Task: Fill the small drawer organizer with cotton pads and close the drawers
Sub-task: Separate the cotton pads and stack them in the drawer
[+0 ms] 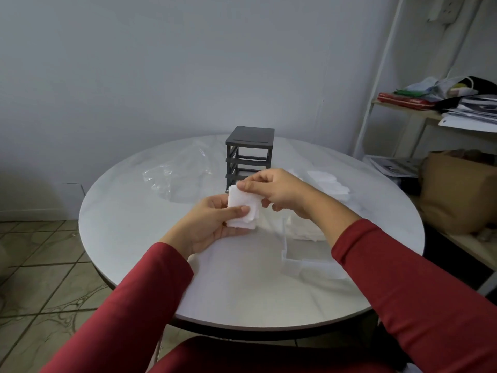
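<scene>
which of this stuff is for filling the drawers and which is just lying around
For the job: pad stack in left hand and right hand, loose pads, grey drawer frame, clear drawer.
Lying about: plastic bag, shelf papers, brown bag.

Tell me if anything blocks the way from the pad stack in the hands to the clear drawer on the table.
No object visibly does. The left hand and right hand hold the pad stack above bare table; the clear drawer lies open-topped just right of it, with only the right forearm crossing over its right side.
</scene>
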